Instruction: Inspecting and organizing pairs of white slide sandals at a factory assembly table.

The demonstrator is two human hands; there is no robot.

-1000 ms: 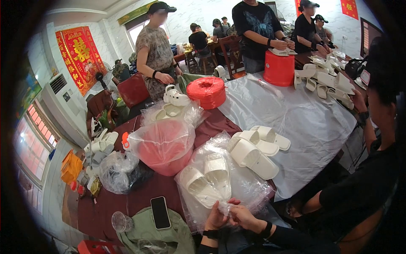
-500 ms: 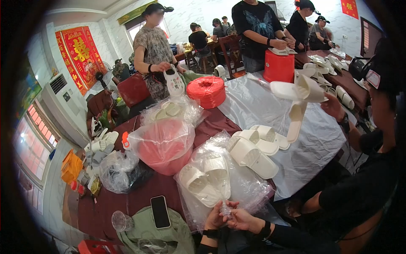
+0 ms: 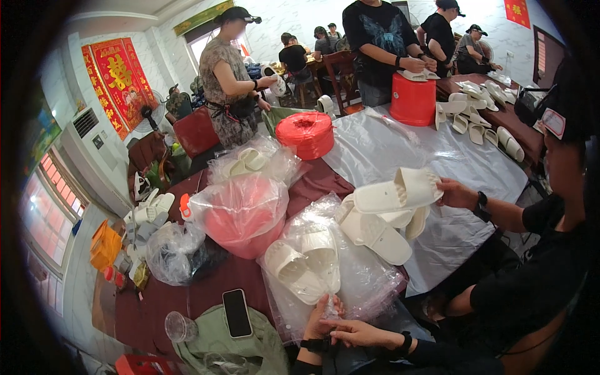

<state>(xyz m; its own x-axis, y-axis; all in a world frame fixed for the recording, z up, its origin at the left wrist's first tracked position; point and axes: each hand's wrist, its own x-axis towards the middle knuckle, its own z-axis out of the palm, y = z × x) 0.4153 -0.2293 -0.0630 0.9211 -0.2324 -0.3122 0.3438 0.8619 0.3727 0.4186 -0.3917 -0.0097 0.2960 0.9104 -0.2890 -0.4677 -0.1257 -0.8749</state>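
Over worktop [image 3: 169, 309] — pinching bag [image 3: 329, 300] of slippers [image 3: 322, 253] with left fingers [image 3: 320, 310]. Holding right fingers [image 3: 342, 325] half-curled alongside — cannot tell if gripping.

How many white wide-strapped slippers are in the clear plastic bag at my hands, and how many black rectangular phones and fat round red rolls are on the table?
Bagged white wide-strapped slippers: 2
Black rectangular phone: 1
Fat round red roll: 1
Total: 4

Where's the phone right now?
Head view, lower left of centre: the phone lies on the green cloth, right of the clear plastic cup and left of the person's left hand.
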